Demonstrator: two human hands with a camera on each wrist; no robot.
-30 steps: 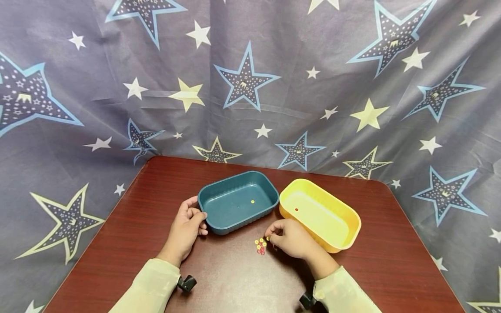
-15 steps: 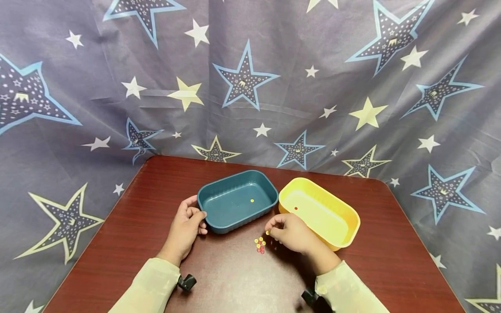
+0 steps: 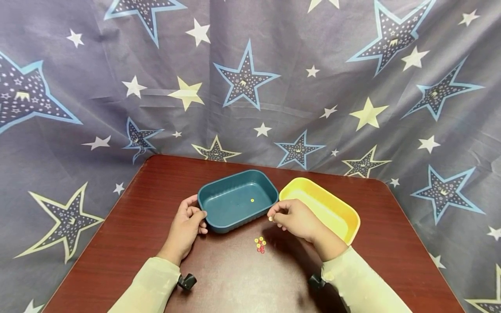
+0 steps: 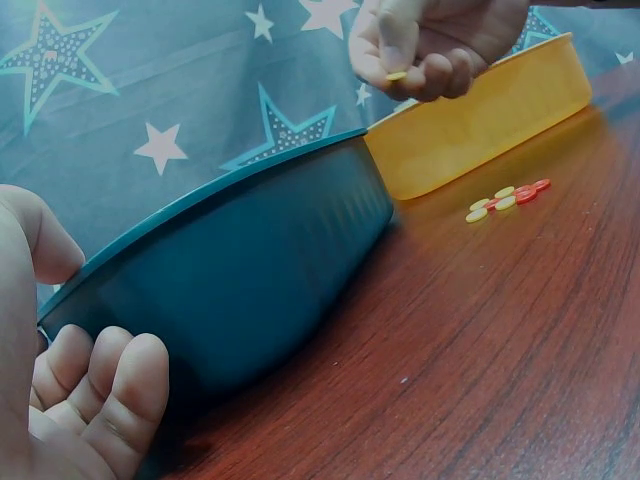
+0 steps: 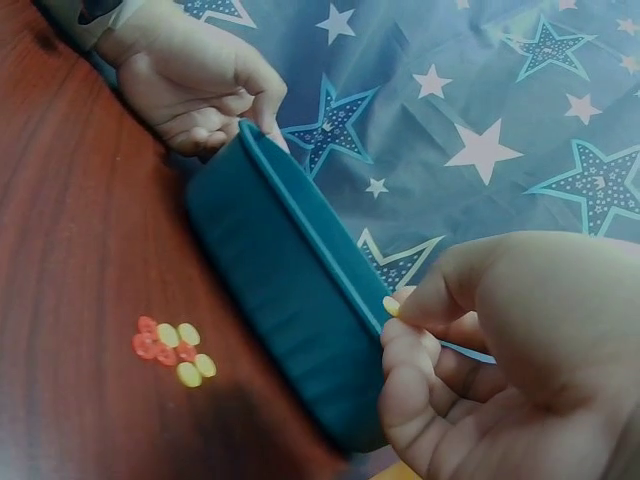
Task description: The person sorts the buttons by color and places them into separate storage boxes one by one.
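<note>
Head view, backdrop: grey-purple cloth [image 3: 297, 100] printed with stars (some outlined in blue, a few with little crowns) hung behind everything and down both sides.
Table: a red-brown wood-grained table [image 3: 219, 282] lay beneath, glossy toward the near edge.
Teal tray: a deep rounded rectangular tray [image 3: 235, 222] stood left of centre, set at a slant.
Yellow tray: a similar yellow tray [image 3: 326, 199] stood to its right, slanted the other way; their nearest corners were so close that contact could not be told.
Sleeves: pale cuffs covered both forearms, each with a black fitting [image 3: 187, 282] at the wrist.
Left hand: it [image 3: 187, 226] gripped the teal tray's left end, thumb at the rim and fingers bent against the outer wall.
Right hand: well apart from the other, it [image 3: 299, 219] was raised off the wood, in front of the yellow tray's left end, thumb and finger pinched together.
Pile: small red and yellow discs [image 5: 165, 353] lay clustered on the wood, in front of both trays.
Pinched disc: one yellow disc [image 5: 392, 306] sat between the right thumb and finger.
Lone disc: another yellow one [image 3: 252, 200] lay on the teal tray's floor.
</note>
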